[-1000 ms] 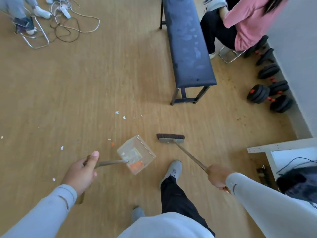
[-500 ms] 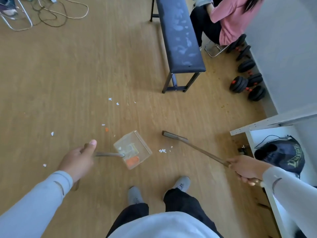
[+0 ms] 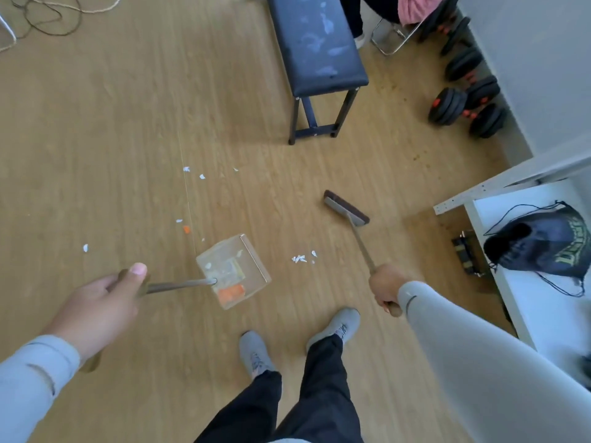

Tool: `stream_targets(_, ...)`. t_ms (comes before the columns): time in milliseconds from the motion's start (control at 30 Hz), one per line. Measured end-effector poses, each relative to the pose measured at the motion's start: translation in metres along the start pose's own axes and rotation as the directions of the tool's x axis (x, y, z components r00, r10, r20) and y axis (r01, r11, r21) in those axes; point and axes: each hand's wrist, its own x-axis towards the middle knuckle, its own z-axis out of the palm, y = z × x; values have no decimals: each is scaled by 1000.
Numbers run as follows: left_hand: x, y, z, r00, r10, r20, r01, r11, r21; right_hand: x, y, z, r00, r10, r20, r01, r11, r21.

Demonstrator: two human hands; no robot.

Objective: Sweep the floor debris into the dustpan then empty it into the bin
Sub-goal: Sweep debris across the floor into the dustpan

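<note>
Both hands are busy: my left hand [image 3: 96, 310] grips the handle of the clear dustpan [image 3: 235, 271] at 9 o'clock, my right hand [image 3: 385, 287] is wrapped round the broom [image 3: 347, 208] stick at 3. White scraps [image 3: 300, 259] lie between pan and brush head, more debris [image 3: 193, 173] toward 11 o'clock, the dark bench [image 3: 315, 46] at 12.

Single view only, head cam, wide-angle w/ edge bending. Looks fwd and steeply down from standing height onto wood floor [image 3: 112, 123]. Wearer's own feet at bottom centre, arms entering from both lower corners. No 2nd view, so no overlap.
</note>
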Motion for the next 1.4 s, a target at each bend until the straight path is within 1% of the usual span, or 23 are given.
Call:
stream_targets(67, -3, 2, 1, 999, 34, 22, -35, 997, 69, -27, 17, 22, 999, -24, 28, 26, 999, -47)
stream_targets(133, -6, 2, 0, 997, 61, 39, -65, 993, 94, -55, 34, 37, 997, -39, 70, 44, 996, -73)
stream_targets(233, -11, 3, -3, 996, 73, 48, -77, 994, 83, -92, 57, 45, 992, 26, 125, -9, 991, -133)
stream_targets(267, -11, 2, -5, 997, 65, 50, -69, 994, 79, -102, 64, 42, 989, 47, 139, -27, 990, -138)
stream_targets(300, -12, 1, -7, 997, 59, 52, -63, 995, 77, -109, 70, 35, 988, 54, 142, -39, 994, -104)
stream_targets(367, -12, 0, -10, 997, 52, 54, -56, 997, 62, -123, 82, 15, 995, 36, 92, -35, 999, -7)
stream_targets(433, -11, -2, -14, 998, 45, 46, -47, 998, 38, -131, 84, -4, 999, -13, 41, 13, 1000, -18)
stream_targets(567, -9, -6, -19, 999, 22, 44, -23, 1000, 11, -104, 53, -22, 989, -141, -39, 126, 955, -268)
stream_targets(667, -10, -5, -16, 999, 20, 37, -20, 1000, 13, -68, 21, -16, 985, -173, -26, 147, 899, -413)
stream_targets(733, -10, -4, -12, 999, 27, 43, -28, 999, 38, -54, 15, -11, 987, -161, 11, 142, 836, -530)
stream_targets(800, -11, -3, -8, 997, 36, 68, -41, 996, 75, -49, 26, -11, 990, -131, 45, 130, 769, -625)
stream_targets(833, -12, -2, -5, 996, 41, 82, -48, 995, 89, -50, 36, -13, 992, -114, 49, 118, 753, -647)
stream_targets(1000, -13, 3, 11, 991, 57, 122, -78, 981, 175, -64, 93, -40, 997, -72, -31, 29, 700, -713)
stream_targets(1067, -13, 7, 18, 988, 70, 137, -96, 975, 198, -70, 110, -49, 996, -60, -69, -9, 686, -727)
stream_targets(1167, -13, 12, 31, 983, 101, 153, -135, 964, 231, -81, 131, -55, 994, -63, -91, -23, 684, -729)
stream_targets(1267, -11, 19, 47, 977, 132, 168, -177, 942, 286, -100, 157, -56, 996, -35, -83, -26, 767, -641)
stream_targets(1400, 0, 32, 76, 963, 161, 217, -225, 921, 317, -136, 181, -45, 998, 25, -51, -43, 919, -391)
